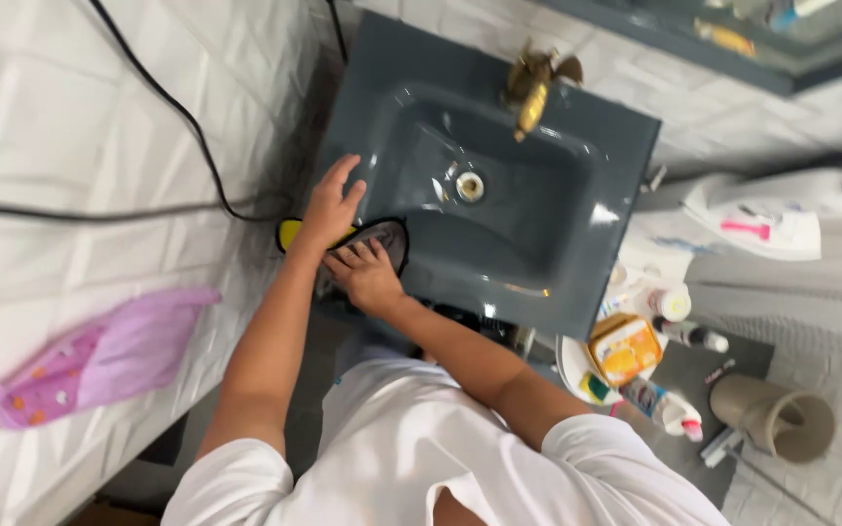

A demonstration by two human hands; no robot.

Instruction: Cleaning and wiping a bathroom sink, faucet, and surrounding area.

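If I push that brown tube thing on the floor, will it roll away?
Probably. The brown tube lies on its side and looks round, so a nudge would likely roll it. It looks hollow at its open end, so it is probably light. The bottles beside it might stop it.

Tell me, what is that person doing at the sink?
A person in a white shirt leans over a dark grey sink. Both hands are at its front left rim. The left hand rests on a yellow-and-black scrubbing pad, and the right hand presses flat on the same pad. The brass tap does not seem to be running. Bottles and an orange box sit beside the sink, and a purple cloth hangs on the tiled wall.
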